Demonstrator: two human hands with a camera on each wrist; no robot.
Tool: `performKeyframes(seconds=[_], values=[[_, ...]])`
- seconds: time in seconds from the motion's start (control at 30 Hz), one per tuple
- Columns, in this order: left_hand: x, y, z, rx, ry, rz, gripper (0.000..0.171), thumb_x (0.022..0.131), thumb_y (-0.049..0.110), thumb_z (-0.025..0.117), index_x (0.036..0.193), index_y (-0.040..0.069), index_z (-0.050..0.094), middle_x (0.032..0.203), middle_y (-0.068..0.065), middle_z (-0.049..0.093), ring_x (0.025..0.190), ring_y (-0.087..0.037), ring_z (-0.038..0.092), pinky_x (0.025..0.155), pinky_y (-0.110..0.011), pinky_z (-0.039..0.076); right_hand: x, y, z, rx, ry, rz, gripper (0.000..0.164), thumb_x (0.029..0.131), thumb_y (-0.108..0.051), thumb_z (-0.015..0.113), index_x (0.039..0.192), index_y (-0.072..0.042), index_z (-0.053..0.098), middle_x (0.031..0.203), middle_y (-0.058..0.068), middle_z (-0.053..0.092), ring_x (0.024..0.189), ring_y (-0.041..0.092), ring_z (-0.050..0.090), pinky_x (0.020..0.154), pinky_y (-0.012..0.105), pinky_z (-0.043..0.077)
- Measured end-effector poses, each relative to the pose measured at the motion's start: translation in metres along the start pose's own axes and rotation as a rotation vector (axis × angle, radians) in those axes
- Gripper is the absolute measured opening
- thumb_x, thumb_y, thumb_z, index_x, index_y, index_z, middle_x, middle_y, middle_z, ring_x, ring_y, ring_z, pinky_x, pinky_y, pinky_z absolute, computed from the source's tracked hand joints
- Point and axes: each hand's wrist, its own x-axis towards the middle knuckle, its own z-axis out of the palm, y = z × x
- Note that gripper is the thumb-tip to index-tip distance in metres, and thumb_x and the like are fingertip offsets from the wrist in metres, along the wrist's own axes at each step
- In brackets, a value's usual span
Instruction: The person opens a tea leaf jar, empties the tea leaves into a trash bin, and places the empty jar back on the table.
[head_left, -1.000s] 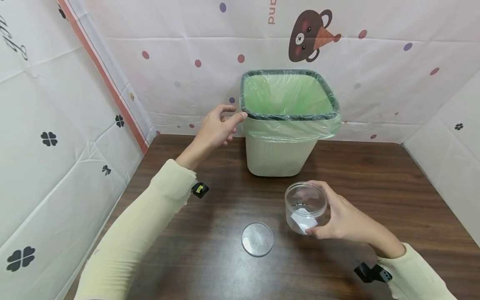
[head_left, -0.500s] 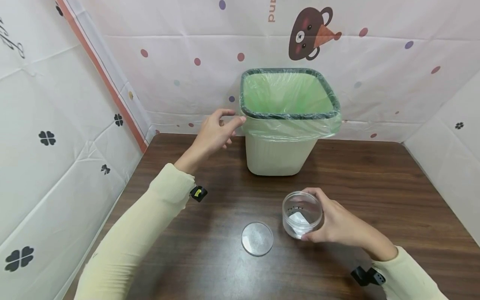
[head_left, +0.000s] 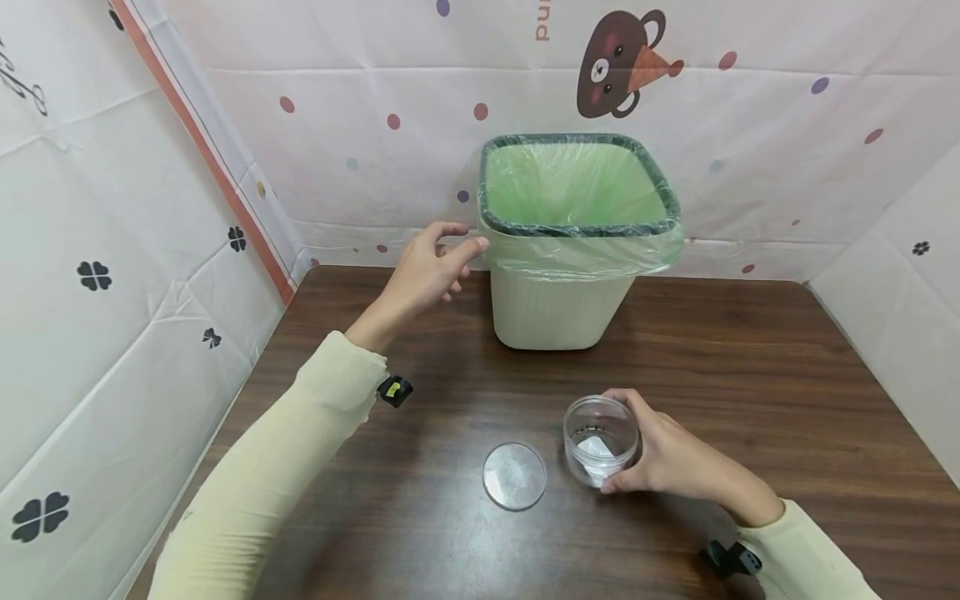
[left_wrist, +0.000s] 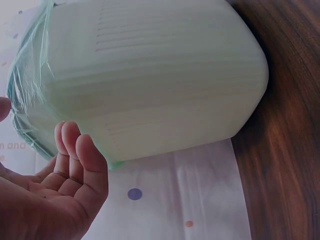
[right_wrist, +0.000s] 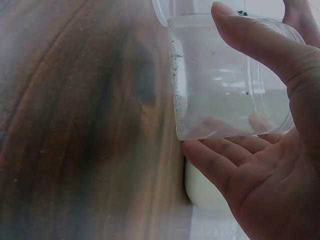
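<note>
In the head view my right hand (head_left: 667, 458) grips a clear round jar (head_left: 576, 468) from its right side, thumb in front and fingers behind. The jar is uncovered and stands upright, on or just above the table. Small dark specks dot its inside, where a white patch also shows. In the right wrist view the specks lie near the base of the jar (right_wrist: 210, 95). A clear round lid (head_left: 514, 477) lies flat to its left. My left hand (head_left: 420, 271) hovers with loosely bent fingers by the left rim of a pale green trash bin (head_left: 562, 312), holding nothing.
A thin green bag (head_left: 585, 257) lines the bin and folds over its dark green rim. Printed white cloth (head_left: 360, 167) hangs behind and at both sides of the brown wooden table (head_left: 720, 342). The bin stands near the table's back edge.
My right hand has lowered the jar toward the table and shifted it slightly left, bringing it more upright. The left hand has eased slightly away from the bin's rim. Lid and bin stay put.
</note>
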Motion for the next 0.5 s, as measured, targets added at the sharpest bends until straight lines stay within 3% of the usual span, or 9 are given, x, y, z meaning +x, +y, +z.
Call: performKeyframes(seconds=[0.33,0.5], values=[[-0.0075,-0.0045,-0.0013,0.011,-0.02,0.002,0.063,0.093,0.056,0.062,0.144,0.021,0.05,0.098,-0.01,0.067,0.078,-0.027,0.066,0.065,-0.037,0.056,-0.0033,0.0046,0.0065,0.005,-0.005,-0.006,0.099,0.064,-0.052,0.093,0.14,-0.018,0.039,0.118,0.001,0.064,0.104,0.023,0.062,0.085,0.051,0.048],[-0.0102,-0.0069,-0.0017,-0.014,-0.038,-0.016,0.061,0.093,0.056,0.063,0.144,0.023,0.051,0.1,-0.011,0.066,0.079,-0.027,0.065,0.065,-0.036,0.055,-0.0054,0.0095,0.0104,0.0,0.028,-0.036,0.1,0.063,-0.049,0.094,0.141,-0.019,0.039,0.119,-0.001,0.064,0.106,0.021,0.063,0.087,0.048,0.05]])
